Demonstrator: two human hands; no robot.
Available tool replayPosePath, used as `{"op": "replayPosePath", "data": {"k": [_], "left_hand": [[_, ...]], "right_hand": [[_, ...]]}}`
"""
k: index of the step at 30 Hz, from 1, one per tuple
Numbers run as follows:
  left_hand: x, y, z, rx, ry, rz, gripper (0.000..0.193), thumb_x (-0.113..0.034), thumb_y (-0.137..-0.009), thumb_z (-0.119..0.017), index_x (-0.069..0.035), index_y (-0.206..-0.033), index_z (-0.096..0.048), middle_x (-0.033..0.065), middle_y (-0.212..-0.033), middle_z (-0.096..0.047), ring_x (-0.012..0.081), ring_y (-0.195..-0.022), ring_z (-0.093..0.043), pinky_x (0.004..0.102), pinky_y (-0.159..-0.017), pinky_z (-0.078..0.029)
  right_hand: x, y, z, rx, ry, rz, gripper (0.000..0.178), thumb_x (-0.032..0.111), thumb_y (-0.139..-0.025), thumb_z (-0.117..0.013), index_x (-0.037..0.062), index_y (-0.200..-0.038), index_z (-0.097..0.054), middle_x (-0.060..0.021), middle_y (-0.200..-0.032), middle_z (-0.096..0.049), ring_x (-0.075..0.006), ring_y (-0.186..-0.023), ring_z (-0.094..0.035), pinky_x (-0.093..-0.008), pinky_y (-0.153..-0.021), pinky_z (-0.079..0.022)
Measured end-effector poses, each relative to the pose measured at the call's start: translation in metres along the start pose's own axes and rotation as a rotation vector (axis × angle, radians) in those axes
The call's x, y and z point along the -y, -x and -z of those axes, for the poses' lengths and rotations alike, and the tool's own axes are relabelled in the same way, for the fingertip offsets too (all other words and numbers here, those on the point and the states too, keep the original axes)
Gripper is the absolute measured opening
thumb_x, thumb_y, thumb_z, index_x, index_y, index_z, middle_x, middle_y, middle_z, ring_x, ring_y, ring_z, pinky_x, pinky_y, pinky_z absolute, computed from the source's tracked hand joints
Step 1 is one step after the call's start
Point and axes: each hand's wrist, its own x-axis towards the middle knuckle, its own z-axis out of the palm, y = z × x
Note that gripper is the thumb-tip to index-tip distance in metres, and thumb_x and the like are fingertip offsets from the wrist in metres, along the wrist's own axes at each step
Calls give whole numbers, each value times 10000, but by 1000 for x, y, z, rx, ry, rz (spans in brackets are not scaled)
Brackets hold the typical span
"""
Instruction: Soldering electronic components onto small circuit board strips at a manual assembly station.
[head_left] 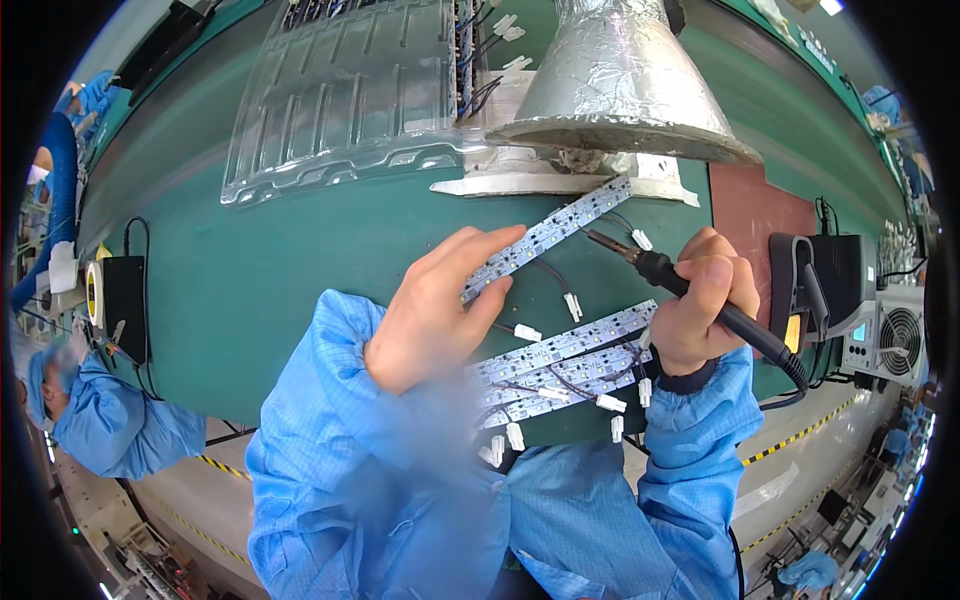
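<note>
My left hand (440, 300) grips a narrow LED circuit board (560, 226) near its lower left end, thumb below and fingers above. The board slants up to the right, and thin wires with white plug connectors (572, 306) hang from it. In my right hand (706, 298) is a soldering iron (690, 296), its fingers wrapped round the black handle. The iron's metal tip points left, close to the board's lower edge; whether it touches cannot be made out. Below lie several similar LED boards (570, 345) with wires and white plugs, near the table's front edge.
A foil-covered fume hood (620, 80) stands at the back. Left of it are clear plastic trays (340, 110). At the right are a soldering iron holder (795, 285) and a grey station with a fan (898, 340). A black box (122, 305) sits far left, near another person (110, 425).
</note>
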Motion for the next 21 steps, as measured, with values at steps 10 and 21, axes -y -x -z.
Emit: {"op": "replayPosePath", "data": {"k": [10, 21], "left_hand": [[0, 0, 0, 11, 13, 14, 417, 65, -827, -634, 30, -1241, -590, 160, -960, -631, 277, -864, -630, 328, -793, -488], [0, 0, 1, 16, 11, 25, 411, 68, -828, -628, 36, -1236, -592, 161, -959, -633, 270, -863, -629, 323, -795, -484]], "right_hand": [[0, 0, -1, -17, 42, -10, 320, 100, -963, -445, -15, -664, -434, -80, -552, -431, -129, -487, -373, -300, -449, -278], [0, -1, 0, 30, 49, -36, 310, 82, -954, -447, -11, -659, -436, -73, -554, -434, -126, -489, -370, -302, -449, -275]]}}
